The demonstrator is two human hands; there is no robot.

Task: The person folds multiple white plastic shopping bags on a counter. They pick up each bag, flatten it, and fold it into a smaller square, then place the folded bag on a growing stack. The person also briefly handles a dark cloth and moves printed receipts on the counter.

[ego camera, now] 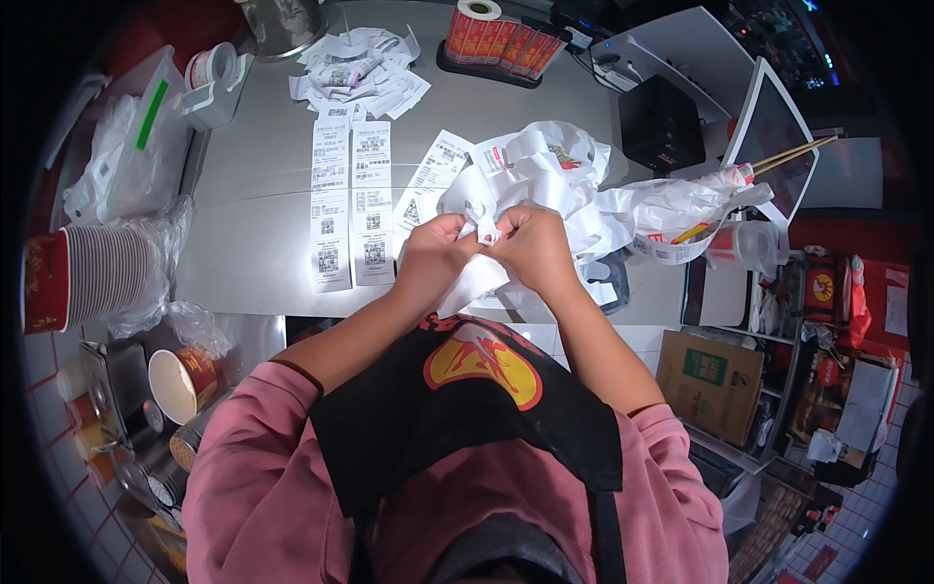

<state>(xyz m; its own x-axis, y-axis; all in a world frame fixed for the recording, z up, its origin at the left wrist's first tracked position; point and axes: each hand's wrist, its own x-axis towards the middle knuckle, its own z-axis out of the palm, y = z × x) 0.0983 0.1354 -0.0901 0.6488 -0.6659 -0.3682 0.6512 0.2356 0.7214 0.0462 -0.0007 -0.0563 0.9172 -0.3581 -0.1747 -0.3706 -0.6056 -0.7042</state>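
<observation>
Both my hands meet at the knotted handles of a white plastic bag (543, 171) on the steel counter. My left hand (438, 252) pinches one side of the knot. From the other side, the fingers of my right hand (536, 244) grip the handle ends. What the bag holds is hidden by its folds. A printed receipt (432, 179) lies partly under the bag's left side. Left of it, two long receipts (332, 212) lie side by side on the counter. Against the bag's right side rests another white plastic bag (660, 204).
A receipt pile (365, 73) and a red label roll (485, 40) lie at the back. At right stand a black box-shaped device (662, 123), a screen (773, 131) and wooden chopsticks (795, 153). Stacked paper cups (102, 274) and a clear plastic bin (139, 139) line the left.
</observation>
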